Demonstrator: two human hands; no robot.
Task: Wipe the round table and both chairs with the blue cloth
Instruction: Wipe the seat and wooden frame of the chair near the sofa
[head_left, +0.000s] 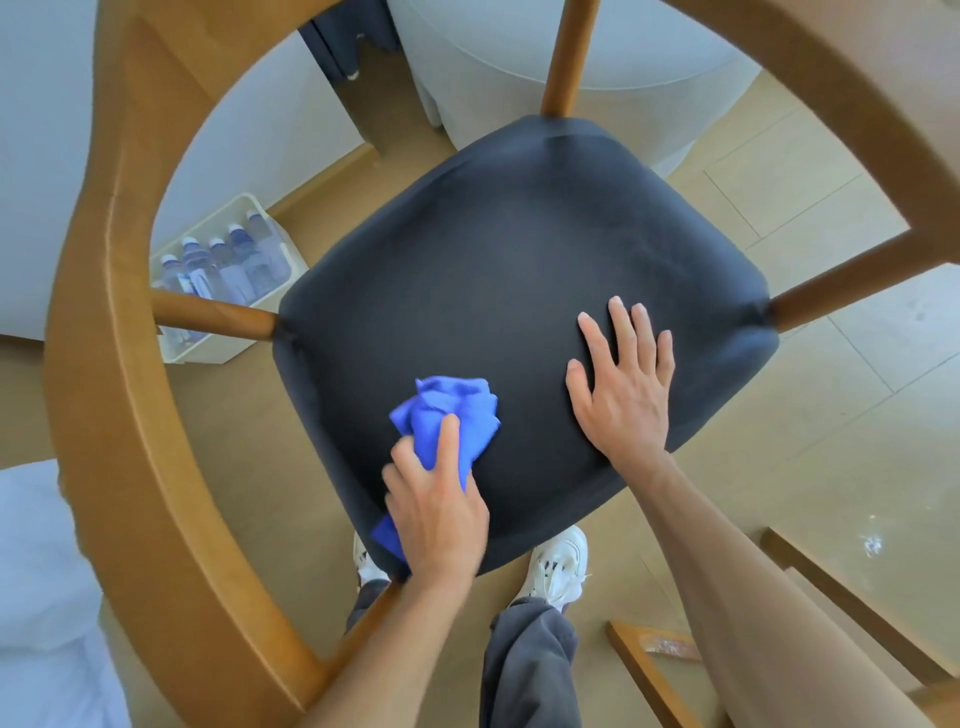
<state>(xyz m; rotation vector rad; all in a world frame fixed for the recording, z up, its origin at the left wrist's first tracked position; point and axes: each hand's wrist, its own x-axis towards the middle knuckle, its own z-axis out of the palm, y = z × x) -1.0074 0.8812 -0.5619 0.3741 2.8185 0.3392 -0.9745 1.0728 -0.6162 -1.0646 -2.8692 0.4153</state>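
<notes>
Item 1: blue cloth (448, 418). Bunched into a loose wad, bright blue, soft and creased, with one tail hanging below the hand over the near edge of the seat. It lies on the lower left part of the dark seat, touching the fabric.

Item 2: left hand (436, 512). Lower centre of the frame. Its fingers (451, 441) are curled over the wad and grip it from the near side, pressing it down on the seat. The bulk of the cloth sticks out ahead of the fingers, toward the upper part of the frame.

Item 3: right hand (626, 384). Right of the cloth and apart from it, laid flat on the seat with fingers straight and spread; it holds nothing and appears to steady the chair.

Item 4: chair (119, 332). Curved wooden frame ringing a square, rounded cushion of dark navy fabric (519, 249), seen from above. No marks can be told on the fabric.

Relation for the coming stroke: the unwiped-looking expanse of seat lies ahead of and to the right of the cloth, toward the upper centre of the frame, so the left hand, already on the cloth, is judged the one to push it that way; the right hand sits in the path of any sweep to the right.

Item 5: box of water bottles (228, 260), on the floor, left of the seat.

Item 6: white shoes (558, 566), below the seat's near edge.

The round tabletop cannot be identified with certainty here.
</notes>
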